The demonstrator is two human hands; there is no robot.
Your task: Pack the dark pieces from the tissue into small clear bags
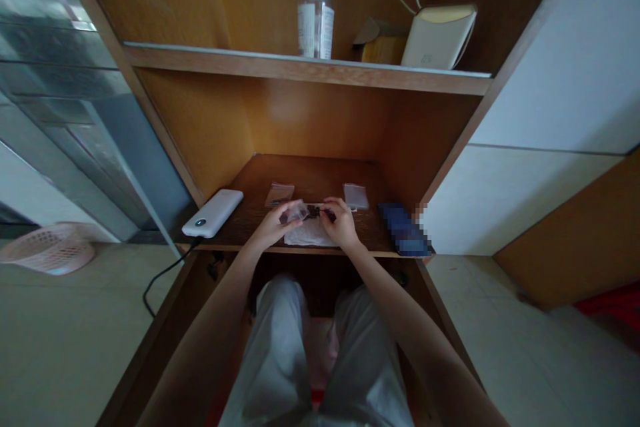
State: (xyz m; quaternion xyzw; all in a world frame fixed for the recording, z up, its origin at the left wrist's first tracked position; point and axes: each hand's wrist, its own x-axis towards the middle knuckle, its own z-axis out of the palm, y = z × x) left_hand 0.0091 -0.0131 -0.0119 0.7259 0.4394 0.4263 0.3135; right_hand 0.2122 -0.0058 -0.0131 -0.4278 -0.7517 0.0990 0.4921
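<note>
Taking the spot between my hands as the middle of the dial, the largest thing is the wooden cabinet [310, 113] that fills the view ahead of me. My grey trousers [280, 353] come next, at 6 o'clock, below the cabinet's brown worktop [320, 170]. A pink perforated basket [50, 250] stands on the floor, well away at 9 o'clock.

On the worktop, a white device [213, 213] with a round dark spot lies at 9 o'clock, a black cable [159, 277] running from its near end toward 8. A dark blue, partly pixelated item [405, 230] lies just past 3 o'clock, at the front edge. Up on the shelf [310, 67], a cream case [435, 37] with a loop leans between 1 and 2 o'clock, beside a small open box [384, 43]; a clear, white-capped bottle [316, 17] stands upright at 12.

My left hand [275, 223] is just left of centre, its fingers closed on a small clear container [296, 212], with something dark visible at it. My right hand [343, 223] is just right of centre, thumb and fingertips close together by the dark bits [314, 211]; I cannot tell whether I am gripping any.

A white crumpled sheet [309, 233] lies under and between my hands, toward 6 o'clock. Two small clear packets lie flat near my hands: the left packet [280, 194] at 10, the right packet [355, 195] at 2.
</note>
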